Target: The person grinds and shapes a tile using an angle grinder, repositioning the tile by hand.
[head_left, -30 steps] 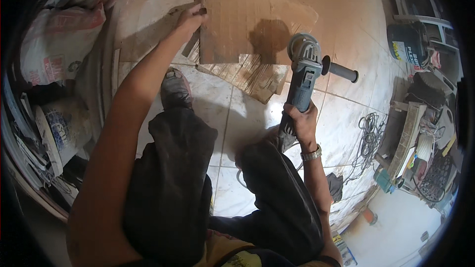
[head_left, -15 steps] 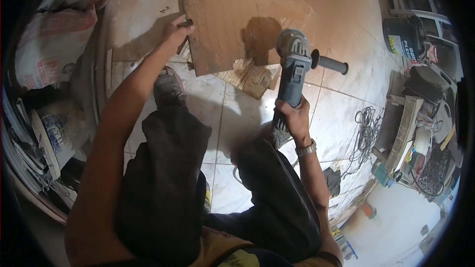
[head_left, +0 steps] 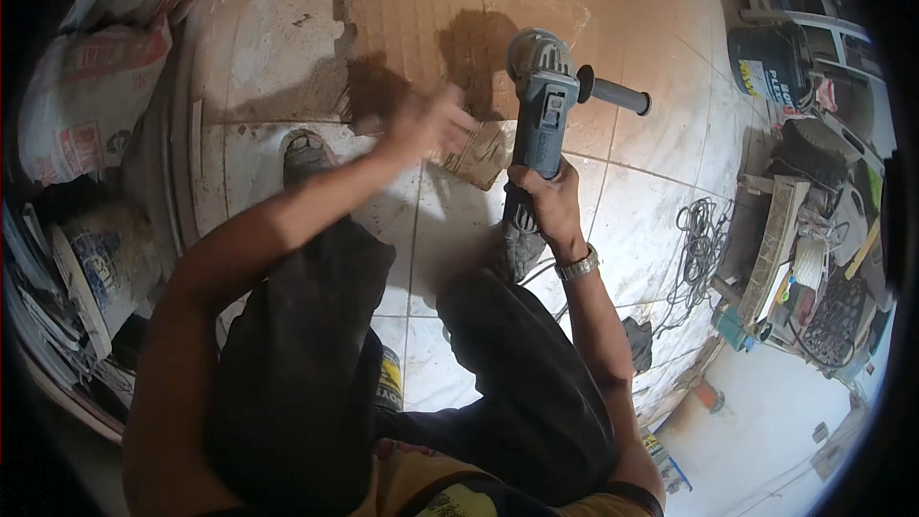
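Observation:
My right hand (head_left: 550, 199) is wrapped round the rear body of a grey and black angle grinder (head_left: 546, 115). The grinder points away from me, with its side handle (head_left: 620, 96) sticking out to the right. My left hand (head_left: 433, 124) is in the air left of the grinder, somewhat blurred, with its fingers apart and nothing visible in them. Beyond it, a brown cardboard sheet (head_left: 412, 24) with a curved cut-out lies on the floor. A smaller torn brown piece (head_left: 476, 155) lies at its near edge.
Tangled black cord (head_left: 704, 244) lies on the tiled floor to the right. A black bucket (head_left: 768, 62) and heaped tools stand along the right side. Stacked sacks (head_left: 91, 101) and a dusty white bucket (head_left: 110, 249) line the left. My knees are raised below the grinder.
My left hand has let go of the cardboard's left edge and swung right, toward the grinder. The grinder, still in my right hand, has shifted slightly left in view.

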Motion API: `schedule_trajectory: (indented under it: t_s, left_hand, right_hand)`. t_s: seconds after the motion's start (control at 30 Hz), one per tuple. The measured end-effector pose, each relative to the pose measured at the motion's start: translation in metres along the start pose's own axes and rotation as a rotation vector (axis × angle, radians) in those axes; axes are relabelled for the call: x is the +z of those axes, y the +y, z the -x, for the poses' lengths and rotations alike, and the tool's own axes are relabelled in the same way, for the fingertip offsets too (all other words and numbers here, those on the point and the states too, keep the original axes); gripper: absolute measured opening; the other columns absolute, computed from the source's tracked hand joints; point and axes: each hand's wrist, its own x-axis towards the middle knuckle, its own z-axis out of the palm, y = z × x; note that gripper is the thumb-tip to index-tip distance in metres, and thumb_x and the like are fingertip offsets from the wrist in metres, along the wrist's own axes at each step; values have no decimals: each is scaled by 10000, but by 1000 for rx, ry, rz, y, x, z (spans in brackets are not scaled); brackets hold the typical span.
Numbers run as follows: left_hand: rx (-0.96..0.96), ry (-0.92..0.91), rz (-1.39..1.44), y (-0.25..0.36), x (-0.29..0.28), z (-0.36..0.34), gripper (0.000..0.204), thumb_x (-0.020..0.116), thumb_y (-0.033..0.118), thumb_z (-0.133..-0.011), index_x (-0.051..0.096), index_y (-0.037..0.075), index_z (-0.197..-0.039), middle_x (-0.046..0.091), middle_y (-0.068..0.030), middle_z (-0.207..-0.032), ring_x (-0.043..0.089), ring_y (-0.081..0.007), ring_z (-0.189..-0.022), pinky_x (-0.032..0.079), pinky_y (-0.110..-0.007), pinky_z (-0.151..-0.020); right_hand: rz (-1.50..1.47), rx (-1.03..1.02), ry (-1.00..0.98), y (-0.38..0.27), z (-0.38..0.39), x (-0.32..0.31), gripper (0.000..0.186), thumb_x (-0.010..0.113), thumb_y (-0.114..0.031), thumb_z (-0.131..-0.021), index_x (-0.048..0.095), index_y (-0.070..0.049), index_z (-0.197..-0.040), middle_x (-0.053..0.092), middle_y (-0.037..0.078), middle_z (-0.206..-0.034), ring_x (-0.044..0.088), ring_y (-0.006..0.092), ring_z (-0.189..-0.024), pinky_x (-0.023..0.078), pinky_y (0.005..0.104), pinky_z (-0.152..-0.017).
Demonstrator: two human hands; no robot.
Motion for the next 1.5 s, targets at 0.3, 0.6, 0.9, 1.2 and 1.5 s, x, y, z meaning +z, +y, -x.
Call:
schedule_trajectory:
  t_s: [0.3, 0.6, 0.9, 1.2, 1.5]
  left_hand:
    - [265, 117, -119, 2, 110, -17, 835, 542, 751, -985, 657, -66, -1116, 732, -255, -959, 736, -374, -909, 558, -452, -785]
    - [255, 233, -186, 7, 94, -7, 766, 588, 715, -970, 722, -38, -998, 727, -260, -829, 742, -416, -803, 558, -479, -733]
    - [306, 40, 196, -19, 95, 8, 485, 823, 397, -934, 662, 36, -1214, 684, -50, -1068, 635, -175, -1023, 540, -372, -882]
    - [-48, 132, 355, -48, 93, 15, 529, 887, 142, -823, 621, 48, -1271, 663, -77, -1167, 623, -185, -1094, 530, -374, -958]
    - [-104, 119, 447, -62, 85, 20, 493, 857, 108, -829, 612, 44, -1252, 650, -57, -1129, 627, -175, -1051, 528, -366, -944]
  right_hand:
    - [-104, -19, 17, 10, 7, 17, 362, 800, -190, -922, 659, 55, -1147, 720, 51, -958, 653, 117, -796, 540, 286, -715]
    - [-3, -99, -45, -1, 13, 33, 460, 868, -252, -891, 658, 66, -1149, 740, 66, -983, 671, 127, -850, 551, 295, -760]
    - [290, -151, -226, 5, 0, 7, 462, 881, -184, -856, 671, 50, -1194, 762, 89, -1023, 708, 160, -881, 588, 328, -808]
    - [245, 2, -333, 23, 0, 21, 418, 861, -132, -852, 677, 41, -1185, 732, 68, -1061, 684, 150, -944, 570, 318, -844]
    - [280, 3, -326, 39, 0, 26, 527, 883, -135, -813, 655, 45, -1253, 751, 127, -1094, 713, 207, -975, 582, 346, -868]
